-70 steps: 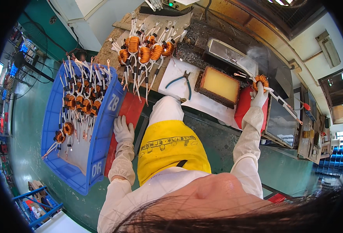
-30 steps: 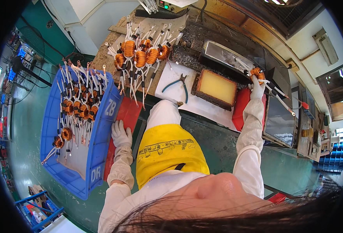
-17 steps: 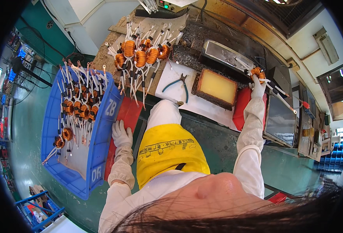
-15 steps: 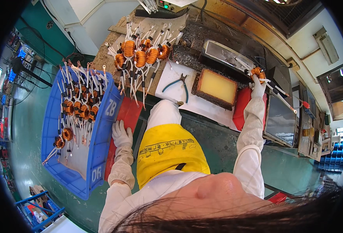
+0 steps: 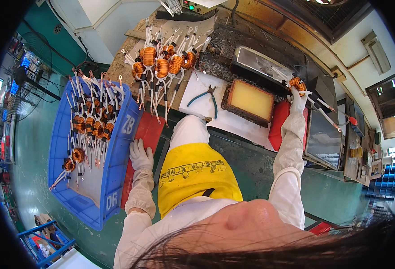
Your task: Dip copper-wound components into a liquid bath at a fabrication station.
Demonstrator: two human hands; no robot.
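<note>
My gloved right hand (image 5: 297, 99) grips a copper-wound toroidal coil (image 5: 297, 85) with white-sleeved leads. Some of its leads reach over the right end of a long metal pot (image 5: 261, 64); others hang out to the right. Whether the lead tips touch what is in the pot, I cannot tell. On a red board (image 5: 146, 134) beside the blue crate lies my gloved left hand (image 5: 140, 154), fingers stretched out and holding nothing. Several similar coils (image 5: 161, 67) stand on the bench at the back. More coils (image 5: 90, 126) fill part of the blue crate (image 5: 130, 112).
Teal-handled pliers (image 5: 212, 98) lie on a white sheet (image 5: 193, 92). Right of them sits a dark-rimmed tray (image 5: 250, 101) of yellowish material. A red container (image 5: 277, 125) is under my right wrist. A black fan (image 5: 25, 76) stands beyond the crate at the left.
</note>
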